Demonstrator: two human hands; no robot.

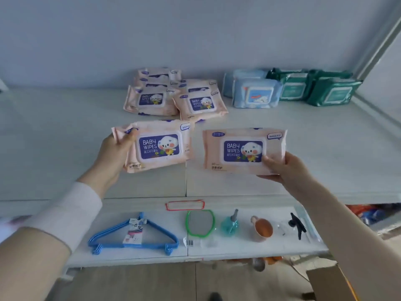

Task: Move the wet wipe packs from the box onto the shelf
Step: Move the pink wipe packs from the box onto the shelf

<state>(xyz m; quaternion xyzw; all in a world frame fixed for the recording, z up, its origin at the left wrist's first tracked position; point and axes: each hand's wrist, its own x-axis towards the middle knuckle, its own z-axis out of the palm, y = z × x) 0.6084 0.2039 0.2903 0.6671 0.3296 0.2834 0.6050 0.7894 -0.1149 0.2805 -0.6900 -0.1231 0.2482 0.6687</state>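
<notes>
The placing step looks to be in hand: two pink wipe packs hang face up over the shelf [54,131], neither set down yet. The left pack [160,146] is in the left hand [117,148], its grip closed on the pack's left end with the thumb on top. The right pack [243,151] is in the right hand [280,168], its grip pinching the lower right corner. The next move probably calls for lowering both flat onto the bare board just in front of the pink piles [173,98] and then opening each grip without nudging those piles. The front row has room for both, and wide bare shelf lies to the left. To the right rear are the blue packs [253,92] and green packs [314,88], with a slanting upright [379,51] beyond them closing that side. The shelf's front edge runs just below the wrists, so the packs should land well back from it. Beneath it, a lower shelf [238,248] carries blue hangers [133,237] and a green-rimmed mirror [200,222]. What seems to be the cardboard box [329,283] shows at the bottom right.
</notes>
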